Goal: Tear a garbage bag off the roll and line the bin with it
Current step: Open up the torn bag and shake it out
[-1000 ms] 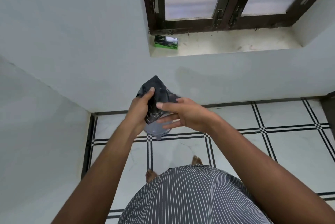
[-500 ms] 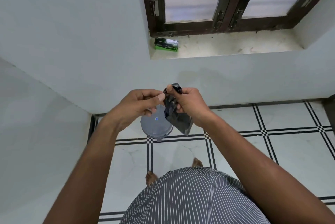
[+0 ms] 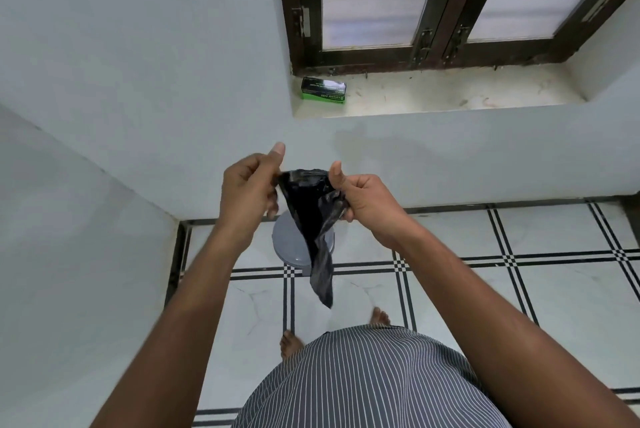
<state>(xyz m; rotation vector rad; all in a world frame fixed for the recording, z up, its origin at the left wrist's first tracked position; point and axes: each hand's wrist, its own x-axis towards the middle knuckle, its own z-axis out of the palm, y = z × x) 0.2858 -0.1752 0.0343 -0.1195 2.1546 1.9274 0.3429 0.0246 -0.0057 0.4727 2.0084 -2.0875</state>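
A black garbage bag (image 3: 313,216) hangs between my hands at chest height, its top edge stretched flat and its lower end dangling in a narrow tail. My left hand (image 3: 251,190) pinches the bag's left top corner. My right hand (image 3: 360,199) grips the right top corner, thumb up. Directly below the bag stands a small grey bin (image 3: 289,247) with its lid closed, on the tiled floor near the wall; the bag and my hands hide part of it. The green and black box of the garbage bag roll (image 3: 323,89) lies on the window sill.
White walls meet in a corner on the left. A dark-framed window (image 3: 433,11) sits above the recessed sill (image 3: 450,91). The floor (image 3: 519,289) is white tile with black lines. My bare feet stand just behind the bin.
My hands have moved apart, and the bunched bag has been pulled open along its top edge. Its lower end now hangs down in front of the bin.
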